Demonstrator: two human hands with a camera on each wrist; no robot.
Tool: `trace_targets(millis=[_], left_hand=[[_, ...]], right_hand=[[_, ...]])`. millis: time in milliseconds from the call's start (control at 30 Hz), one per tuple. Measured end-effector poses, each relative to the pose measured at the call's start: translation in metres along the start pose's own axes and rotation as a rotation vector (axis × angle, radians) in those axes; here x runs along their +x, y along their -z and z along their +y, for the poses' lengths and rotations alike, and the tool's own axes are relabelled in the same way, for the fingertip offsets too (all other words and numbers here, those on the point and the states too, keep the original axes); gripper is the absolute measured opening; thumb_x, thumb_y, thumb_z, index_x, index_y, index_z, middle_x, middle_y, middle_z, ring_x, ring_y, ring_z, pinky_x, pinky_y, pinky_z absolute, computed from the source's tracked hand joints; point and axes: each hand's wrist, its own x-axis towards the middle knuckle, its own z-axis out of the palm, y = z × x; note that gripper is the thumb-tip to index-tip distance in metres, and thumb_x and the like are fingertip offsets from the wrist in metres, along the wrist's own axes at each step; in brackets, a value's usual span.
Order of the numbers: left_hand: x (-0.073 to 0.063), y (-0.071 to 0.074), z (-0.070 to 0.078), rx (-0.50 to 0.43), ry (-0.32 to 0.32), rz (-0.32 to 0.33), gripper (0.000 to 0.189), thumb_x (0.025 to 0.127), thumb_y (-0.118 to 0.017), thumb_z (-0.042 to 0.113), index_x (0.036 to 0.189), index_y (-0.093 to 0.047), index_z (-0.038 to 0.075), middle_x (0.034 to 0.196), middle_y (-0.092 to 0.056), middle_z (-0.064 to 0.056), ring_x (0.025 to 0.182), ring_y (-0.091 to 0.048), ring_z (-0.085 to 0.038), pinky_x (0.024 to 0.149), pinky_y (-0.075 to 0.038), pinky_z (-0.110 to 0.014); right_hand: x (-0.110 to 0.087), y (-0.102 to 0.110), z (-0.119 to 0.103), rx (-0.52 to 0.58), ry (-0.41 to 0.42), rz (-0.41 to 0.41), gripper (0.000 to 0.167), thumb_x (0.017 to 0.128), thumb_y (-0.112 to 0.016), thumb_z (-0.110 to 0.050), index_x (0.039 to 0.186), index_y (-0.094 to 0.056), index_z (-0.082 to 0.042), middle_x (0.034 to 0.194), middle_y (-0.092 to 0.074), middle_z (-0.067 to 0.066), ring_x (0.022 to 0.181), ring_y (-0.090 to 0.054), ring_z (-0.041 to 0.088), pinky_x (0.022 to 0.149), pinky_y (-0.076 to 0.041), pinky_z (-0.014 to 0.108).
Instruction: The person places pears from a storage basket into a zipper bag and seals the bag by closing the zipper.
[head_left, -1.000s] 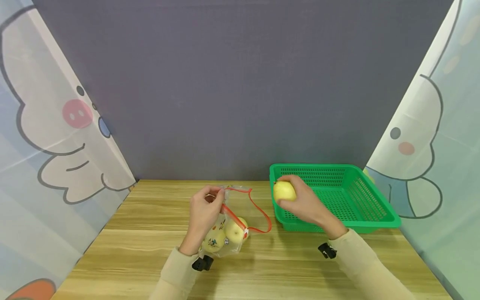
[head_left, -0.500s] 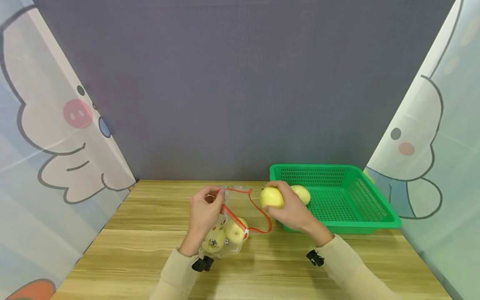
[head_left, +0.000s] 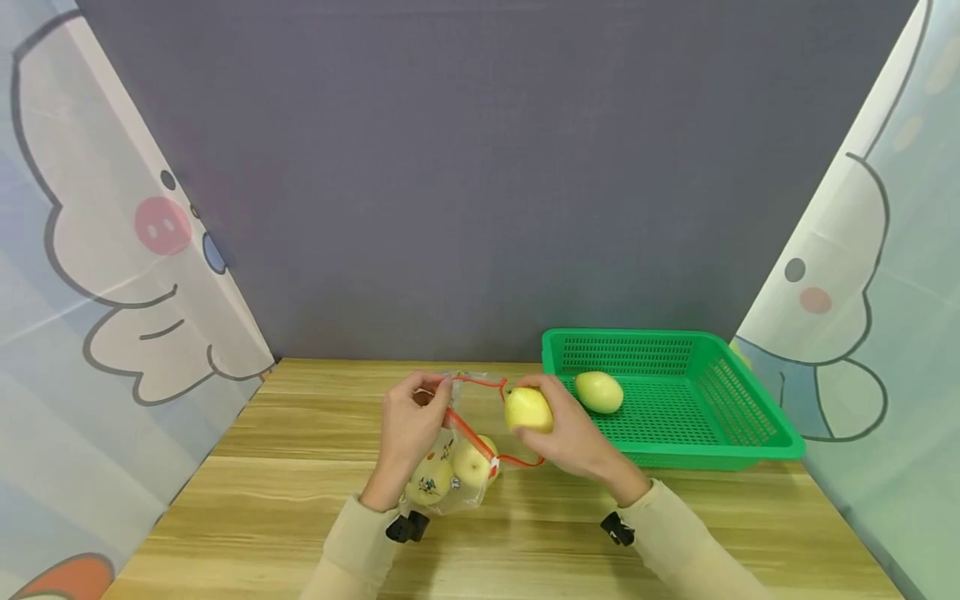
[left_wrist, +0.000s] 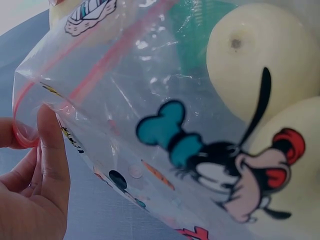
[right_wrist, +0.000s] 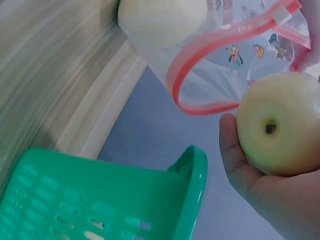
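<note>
My left hand (head_left: 408, 437) pinches the red-edged mouth of a clear zip bag (head_left: 467, 498) printed with cartoon figures. Inside the bag lie pale yellow pears (head_left: 471, 462), pressed against the film in the left wrist view. The mouth gapes toward the right, its red zip edge (right_wrist: 182, 75) forming a loop with a white slider (right_wrist: 281, 15). My right hand (head_left: 576, 440) grips another pear (head_left: 527, 410) right at that mouth, overlapping the red edge in the head view. Its dimpled end faces the right wrist camera.
A green slotted basket (head_left: 720, 454) stands on the right of the wooden table (head_left: 285, 483), with one pear (head_left: 599, 392) in it near its left wall. A grey backdrop (head_left: 450, 192) rises behind, and cartoon-printed curtains (head_left: 840, 350) flank both sides.
My right hand has carried its pear left from over the basket to the bag's mouth, uncovering the pear left in the basket. The left hand keeps its place on the bag.
</note>
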Motion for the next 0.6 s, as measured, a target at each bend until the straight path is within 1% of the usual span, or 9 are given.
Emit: trace_targets(millis=[100, 233, 300, 433, 467, 500, 600], left_hand=[[0.0, 0.0, 0.0, -0.002, -0.009, -0.003, 0.011, 0.097, -0.069, 0.008, 0.098, -0.074, -0.002, 0.08, -0.065, -0.011, 0.05, -0.063, -0.015, 0.045, -0.056, -0.034], [-0.001, 0.0, -0.001, -0.001, -0.016, -0.007, 0.012, 0.097, -0.069, 0.007, 0.099, -0.074, -0.003, 0.08, -0.066, -0.011, 0.05, -0.063, -0.015, 0.046, -0.057, -0.041], [-0.001, 0.0, 0.0, 0.004, -0.018, -0.007, 0.011, 0.097, -0.069, 0.008, 0.099, -0.074, -0.003, 0.08, -0.066, -0.011, 0.05, -0.063, -0.016, 0.045, -0.056, -0.041], [0.0, -0.001, -0.001, -0.003, -0.01, -0.007, 0.011, 0.097, -0.069, 0.008, 0.097, -0.074, -0.002, 0.08, -0.065, -0.011, 0.049, -0.063, -0.016, 0.043, -0.055, -0.033], [0.0, -0.001, -0.001, -0.008, 0.0, -0.006, 0.01, 0.097, -0.069, 0.007, 0.098, -0.074, -0.002, 0.08, -0.065, -0.012, 0.049, -0.063, -0.016, 0.043, -0.054, -0.031], [0.0, -0.001, 0.004, -0.008, 0.011, -0.004, 0.01, 0.097, -0.068, 0.006, 0.098, -0.074, -0.003, 0.08, -0.065, -0.013, 0.049, -0.062, -0.016, 0.043, -0.053, -0.029], [0.0, -0.001, 0.003, -0.018, 0.01, -0.004, 0.01, 0.097, -0.068, 0.005, 0.097, -0.074, -0.003, 0.08, -0.065, -0.013, 0.049, -0.062, -0.016, 0.044, -0.056, -0.037]], right_hand=[[0.0, -0.004, -0.001, -0.001, 0.01, -0.005, 0.054, 0.082, -0.074, -0.017, 0.132, -0.054, -0.014, 0.127, -0.054, 0.005, 0.094, -0.056, 0.023, 0.066, -0.055, 0.034], [0.0, -0.009, -0.004, -0.013, 0.012, -0.011, 0.054, 0.081, -0.075, -0.019, 0.132, -0.055, -0.015, 0.129, -0.054, 0.004, 0.097, -0.056, 0.022, 0.068, -0.055, 0.033], [0.0, -0.011, -0.005, -0.023, 0.001, -0.018, 0.055, 0.082, -0.075, -0.021, 0.132, -0.055, -0.017, 0.13, -0.053, 0.002, 0.097, -0.057, 0.02, 0.068, -0.055, 0.033], [0.001, -0.015, -0.007, -0.062, -0.016, -0.04, 0.058, 0.082, -0.077, -0.024, 0.136, -0.054, -0.018, 0.132, -0.052, 0.001, 0.097, -0.057, 0.017, 0.07, -0.055, 0.031], [0.001, -0.016, -0.007, -0.073, -0.018, -0.047, 0.06, 0.082, -0.077, -0.025, 0.137, -0.054, -0.017, 0.132, -0.051, 0.001, 0.098, -0.057, 0.017, 0.071, -0.055, 0.031], [0.001, -0.017, -0.008, -0.086, -0.02, -0.051, 0.061, 0.082, -0.078, -0.027, 0.138, -0.054, -0.016, 0.132, -0.051, 0.001, 0.099, -0.057, 0.016, 0.072, -0.055, 0.031], [0.002, -0.018, -0.01, -0.117, -0.034, -0.053, 0.065, 0.083, -0.081, -0.033, 0.14, -0.054, -0.015, 0.133, -0.052, 0.0, 0.101, -0.057, 0.015, 0.076, -0.054, 0.033]])
